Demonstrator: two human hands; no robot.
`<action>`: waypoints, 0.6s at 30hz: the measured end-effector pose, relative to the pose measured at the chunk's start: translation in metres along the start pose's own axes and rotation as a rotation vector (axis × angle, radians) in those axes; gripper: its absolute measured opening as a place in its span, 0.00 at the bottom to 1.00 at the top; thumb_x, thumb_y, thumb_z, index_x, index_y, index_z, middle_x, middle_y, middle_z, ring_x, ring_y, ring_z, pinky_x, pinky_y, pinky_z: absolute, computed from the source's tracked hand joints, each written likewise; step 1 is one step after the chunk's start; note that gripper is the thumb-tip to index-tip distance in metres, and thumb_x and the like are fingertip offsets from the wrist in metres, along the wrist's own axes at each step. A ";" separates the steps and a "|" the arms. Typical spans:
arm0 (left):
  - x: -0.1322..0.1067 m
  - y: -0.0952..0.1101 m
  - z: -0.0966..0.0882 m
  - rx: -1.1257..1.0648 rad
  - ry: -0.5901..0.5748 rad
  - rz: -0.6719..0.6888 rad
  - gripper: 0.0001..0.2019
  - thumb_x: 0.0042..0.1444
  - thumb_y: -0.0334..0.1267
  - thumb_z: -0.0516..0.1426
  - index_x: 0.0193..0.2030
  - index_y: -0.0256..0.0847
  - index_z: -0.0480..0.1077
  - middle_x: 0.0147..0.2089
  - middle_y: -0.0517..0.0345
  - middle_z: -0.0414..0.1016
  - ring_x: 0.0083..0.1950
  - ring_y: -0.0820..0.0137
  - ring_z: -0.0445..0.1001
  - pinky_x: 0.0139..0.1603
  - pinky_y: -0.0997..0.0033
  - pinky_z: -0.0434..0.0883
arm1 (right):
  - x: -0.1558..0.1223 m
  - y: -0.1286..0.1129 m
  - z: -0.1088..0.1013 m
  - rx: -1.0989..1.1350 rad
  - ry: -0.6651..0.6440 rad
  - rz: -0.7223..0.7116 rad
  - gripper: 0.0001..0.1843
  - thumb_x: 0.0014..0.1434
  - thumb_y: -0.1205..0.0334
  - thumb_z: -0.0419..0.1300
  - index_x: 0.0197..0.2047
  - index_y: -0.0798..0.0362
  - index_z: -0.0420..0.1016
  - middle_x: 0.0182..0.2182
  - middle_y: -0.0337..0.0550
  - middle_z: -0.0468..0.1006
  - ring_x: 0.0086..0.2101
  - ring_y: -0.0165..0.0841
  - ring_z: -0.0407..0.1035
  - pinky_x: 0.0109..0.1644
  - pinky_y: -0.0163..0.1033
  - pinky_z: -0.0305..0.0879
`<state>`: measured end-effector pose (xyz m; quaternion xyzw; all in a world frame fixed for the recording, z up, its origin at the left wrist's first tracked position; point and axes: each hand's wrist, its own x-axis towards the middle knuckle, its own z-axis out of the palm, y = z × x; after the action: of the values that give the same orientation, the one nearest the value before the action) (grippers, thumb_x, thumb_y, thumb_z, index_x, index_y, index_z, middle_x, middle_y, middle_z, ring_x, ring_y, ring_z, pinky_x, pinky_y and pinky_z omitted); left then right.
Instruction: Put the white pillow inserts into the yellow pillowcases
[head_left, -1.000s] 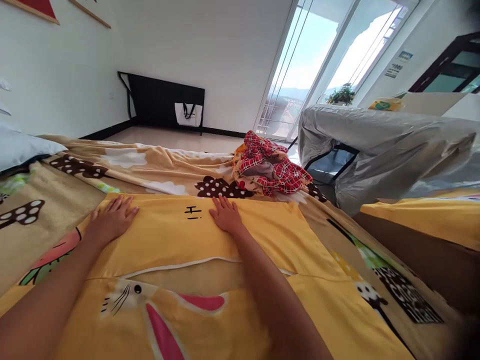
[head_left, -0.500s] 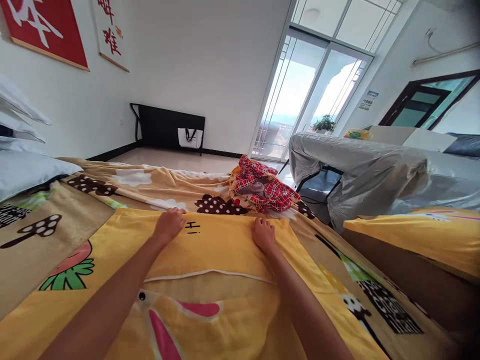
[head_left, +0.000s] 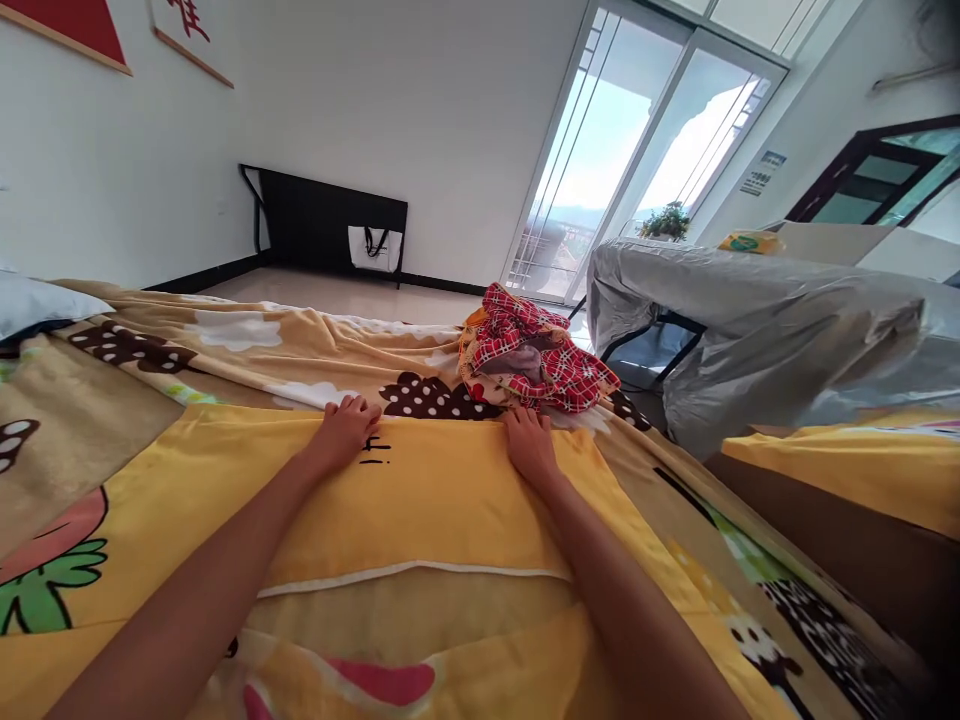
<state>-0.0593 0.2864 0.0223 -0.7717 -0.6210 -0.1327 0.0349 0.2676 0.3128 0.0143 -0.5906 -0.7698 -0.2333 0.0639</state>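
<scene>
A yellow printed cover [head_left: 450, 500] is spread over the patterned bedding, with "Hi" lettering near its far edge and a white-trimmed edge bowing across its middle. My left hand [head_left: 346, 430] lies on the cover's far edge, fingers apart and slightly bent, partly over the lettering. Farther right, my right hand [head_left: 531, 442] rests on the same edge with its fingers stretched forward. Just beyond it sits a crumpled red checked cloth [head_left: 570, 370]. Beneath everything is a tan blanket [head_left: 300, 340] with cloud and dotted brown shapes.
A white pillow [head_left: 45, 305] lies at the left. Another yellow printed cloth [head_left: 847, 470] is at the right, near a plastic-covered piece of furniture [head_left: 787, 310]. A black folded frame [head_left: 322, 225] with a white bag [head_left: 375, 248] leans on the wall, left of glass doors [head_left: 600, 150].
My view has tipped downward and come closer to the cover. My left hand has slid right along the edge, now hiding part of the lettering. My right hand's fingers have straightened forward.
</scene>
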 end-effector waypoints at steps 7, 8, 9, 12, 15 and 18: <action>-0.007 0.014 0.003 0.061 0.183 -0.101 0.15 0.64 0.36 0.42 0.44 0.39 0.68 0.49 0.44 0.67 0.53 0.54 0.62 0.49 0.51 0.58 | -0.002 -0.010 -0.006 -0.043 0.029 0.084 0.18 0.65 0.69 0.41 0.46 0.58 0.71 0.46 0.59 0.72 0.45 0.45 0.61 0.48 0.48 0.51; -0.009 0.018 0.002 0.071 0.189 -0.094 0.15 0.64 0.33 0.42 0.44 0.38 0.68 0.49 0.42 0.67 0.53 0.53 0.62 0.50 0.50 0.58 | -0.002 -0.012 -0.009 -0.024 0.010 0.110 0.19 0.64 0.70 0.41 0.46 0.59 0.71 0.47 0.60 0.71 0.46 0.45 0.61 0.49 0.49 0.51; -0.010 0.022 0.002 0.078 0.186 -0.074 0.15 0.63 0.31 0.42 0.45 0.38 0.69 0.49 0.41 0.67 0.53 0.52 0.62 0.51 0.49 0.57 | -0.002 -0.015 -0.012 0.003 -0.013 0.129 0.19 0.64 0.70 0.41 0.48 0.59 0.71 0.48 0.61 0.71 0.47 0.46 0.61 0.49 0.49 0.51; -0.006 0.037 0.000 0.075 0.147 0.029 0.15 0.61 0.30 0.45 0.49 0.38 0.68 0.51 0.42 0.68 0.55 0.54 0.62 0.53 0.51 0.57 | 0.000 -0.033 -0.021 0.146 -0.061 0.062 0.19 0.64 0.68 0.42 0.54 0.57 0.68 0.52 0.58 0.68 0.51 0.44 0.59 0.53 0.48 0.50; 0.002 0.052 0.002 0.062 0.090 0.117 0.12 0.60 0.35 0.49 0.48 0.39 0.68 0.51 0.46 0.69 0.54 0.57 0.63 0.54 0.54 0.59 | 0.003 -0.060 -0.027 0.302 -0.097 -0.131 0.17 0.66 0.62 0.44 0.55 0.51 0.66 0.52 0.50 0.69 0.51 0.39 0.59 0.53 0.45 0.50; 0.008 0.060 0.008 0.065 0.058 0.123 0.10 0.61 0.34 0.48 0.44 0.37 0.68 0.49 0.45 0.70 0.53 0.56 0.64 0.53 0.52 0.60 | 0.008 -0.082 -0.028 0.334 -0.113 -0.150 0.13 0.66 0.63 0.46 0.47 0.52 0.70 0.48 0.48 0.71 0.48 0.39 0.61 0.50 0.44 0.52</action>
<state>0.0015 0.2824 0.0237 -0.8026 -0.5753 -0.1325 0.0858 0.1835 0.2922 0.0191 -0.5251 -0.8420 -0.0727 0.1004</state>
